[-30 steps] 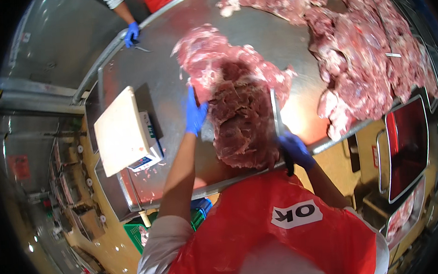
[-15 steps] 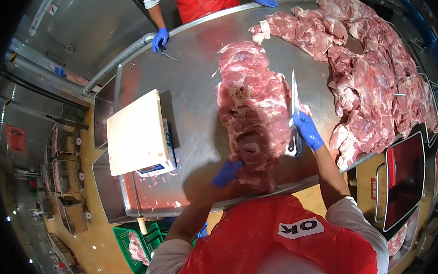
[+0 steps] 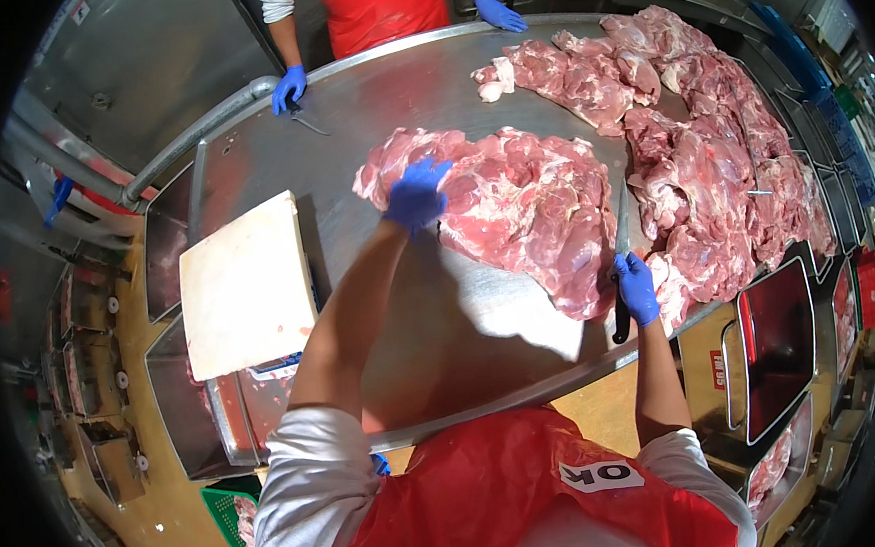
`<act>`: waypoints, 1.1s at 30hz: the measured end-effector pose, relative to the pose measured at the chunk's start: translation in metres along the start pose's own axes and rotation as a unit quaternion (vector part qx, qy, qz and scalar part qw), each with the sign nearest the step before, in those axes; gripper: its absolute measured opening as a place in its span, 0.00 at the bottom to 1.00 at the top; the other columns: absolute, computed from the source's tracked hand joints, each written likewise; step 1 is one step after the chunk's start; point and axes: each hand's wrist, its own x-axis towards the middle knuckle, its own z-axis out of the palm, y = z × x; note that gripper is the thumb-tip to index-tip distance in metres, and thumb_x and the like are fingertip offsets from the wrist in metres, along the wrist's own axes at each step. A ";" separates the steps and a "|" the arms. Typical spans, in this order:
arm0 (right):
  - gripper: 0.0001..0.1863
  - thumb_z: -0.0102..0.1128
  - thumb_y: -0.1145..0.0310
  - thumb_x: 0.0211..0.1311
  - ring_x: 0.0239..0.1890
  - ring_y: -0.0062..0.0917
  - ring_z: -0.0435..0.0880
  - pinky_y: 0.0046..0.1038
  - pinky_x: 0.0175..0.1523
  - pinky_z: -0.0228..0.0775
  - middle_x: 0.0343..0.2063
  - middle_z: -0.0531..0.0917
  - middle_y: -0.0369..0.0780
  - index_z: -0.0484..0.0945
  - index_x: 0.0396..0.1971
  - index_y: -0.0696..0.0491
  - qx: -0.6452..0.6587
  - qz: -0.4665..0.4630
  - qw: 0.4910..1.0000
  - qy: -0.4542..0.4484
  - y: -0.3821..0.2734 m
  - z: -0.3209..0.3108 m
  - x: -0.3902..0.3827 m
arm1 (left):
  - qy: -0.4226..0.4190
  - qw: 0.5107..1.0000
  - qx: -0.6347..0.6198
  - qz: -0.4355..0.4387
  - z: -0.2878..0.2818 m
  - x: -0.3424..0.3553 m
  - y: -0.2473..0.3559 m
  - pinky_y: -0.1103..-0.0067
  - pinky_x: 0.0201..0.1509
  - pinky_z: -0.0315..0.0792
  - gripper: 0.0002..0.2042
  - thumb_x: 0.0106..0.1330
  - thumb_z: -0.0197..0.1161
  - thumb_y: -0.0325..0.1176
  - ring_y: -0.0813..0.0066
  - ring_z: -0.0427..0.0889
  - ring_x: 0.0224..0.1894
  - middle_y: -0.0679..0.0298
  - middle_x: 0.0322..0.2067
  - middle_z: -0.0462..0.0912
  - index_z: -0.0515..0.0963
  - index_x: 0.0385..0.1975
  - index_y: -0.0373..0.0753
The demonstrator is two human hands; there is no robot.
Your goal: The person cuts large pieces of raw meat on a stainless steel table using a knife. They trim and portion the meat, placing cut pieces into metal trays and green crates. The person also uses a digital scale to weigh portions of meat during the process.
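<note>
A large slab of raw pink meat [image 3: 538, 202] lies crosswise on the steel table [image 3: 392, 341]. My left hand [image 3: 416, 196], in a blue glove, rests on its left end with the fingers spread over the flesh. Beside the slab's right edge, my right hand [image 3: 637, 286] is closed round the black handle of a knife [image 3: 623, 220]. The long blade points away from me and lies between the slab and a big heap of raw meat [image 3: 706, 162]. The underside of the slab is hidden.
A white cutting board [image 3: 243, 285] sits on a scale at the left. Across the table a co-worker's gloved hand [image 3: 289, 88] holds a small knife; the other hand [image 3: 500, 14] rests on the rim. Metal bins [image 3: 779, 348] stand right, a green basket [image 3: 228, 532] lower left.
The slab has turned from lengthwise to crosswise. My left hand has moved from its near end to its far left end. My right hand still holds the knife, and the whole view has shifted slightly.
</note>
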 end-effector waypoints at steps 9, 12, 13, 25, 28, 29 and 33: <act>0.11 0.48 0.64 0.69 0.27 0.54 0.78 0.50 0.31 0.66 0.25 0.78 0.56 0.70 0.34 0.59 -0.164 0.012 0.983 0.077 -0.053 0.088 -0.056 | 0.022 0.998 0.053 -0.032 0.056 -0.007 0.045 0.43 0.57 0.59 0.36 0.55 0.61 0.58 0.47 0.61 0.62 0.59 0.58 0.67 0.64 0.62 0.48; 0.12 0.45 0.67 0.68 0.29 0.53 0.80 0.45 0.31 0.70 0.25 0.80 0.55 0.64 0.45 0.59 -0.244 -0.060 0.968 -0.019 -0.043 0.133 -0.051 | 0.076 0.994 0.067 -0.051 0.058 -0.034 0.065 0.47 0.52 0.64 0.34 0.56 0.62 0.52 0.42 0.66 0.53 0.56 0.53 0.69 0.65 0.58 0.37; 0.13 0.44 0.68 0.67 0.30 0.54 0.80 0.47 0.32 0.70 0.25 0.80 0.55 0.63 0.45 0.61 -0.240 -0.092 0.966 -0.028 -0.049 0.144 -0.039 | 0.086 0.992 0.062 -0.061 0.063 -0.040 0.063 0.46 0.50 0.65 0.33 0.55 0.64 0.52 0.43 0.66 0.53 0.56 0.51 0.69 0.65 0.56 0.37; 0.15 0.42 0.67 0.66 0.37 0.56 0.81 0.50 0.43 0.72 0.32 0.80 0.63 0.63 0.43 0.65 -0.292 -0.079 0.941 -0.151 -0.116 0.173 0.060 | 0.100 0.992 0.054 -0.063 0.058 -0.035 0.083 0.49 0.59 0.60 0.32 0.60 0.59 0.50 0.42 0.60 0.63 0.50 0.61 0.63 0.63 0.63 0.43; 0.16 0.43 0.68 0.65 0.39 0.56 0.81 0.50 0.45 0.71 0.33 0.79 0.64 0.62 0.44 0.66 -0.305 -0.049 0.925 -0.221 -0.107 0.150 0.033 | 0.070 0.995 -0.004 -0.075 0.073 -0.041 0.081 0.50 0.68 0.50 0.35 0.60 0.60 0.47 0.38 0.50 0.69 0.48 0.68 0.55 0.58 0.69 0.51; 0.15 0.43 0.68 0.65 0.38 0.55 0.81 0.49 0.44 0.72 0.32 0.80 0.61 0.63 0.43 0.65 -0.328 -0.048 0.919 -0.212 -0.102 0.146 0.029 | 0.073 0.994 -0.015 -0.079 0.076 -0.042 0.083 0.49 0.68 0.49 0.35 0.60 0.60 0.46 0.37 0.49 0.69 0.48 0.68 0.55 0.58 0.69 0.50; 0.14 0.46 0.70 0.63 0.41 0.53 0.81 0.47 0.46 0.73 0.34 0.80 0.62 0.66 0.43 0.66 -0.315 -0.010 0.922 -0.225 -0.095 0.163 0.041 | 0.084 0.990 -0.068 -0.089 0.075 -0.055 0.088 0.52 0.69 0.51 0.35 0.58 0.63 0.40 0.33 0.51 0.68 0.47 0.68 0.54 0.60 0.68 0.47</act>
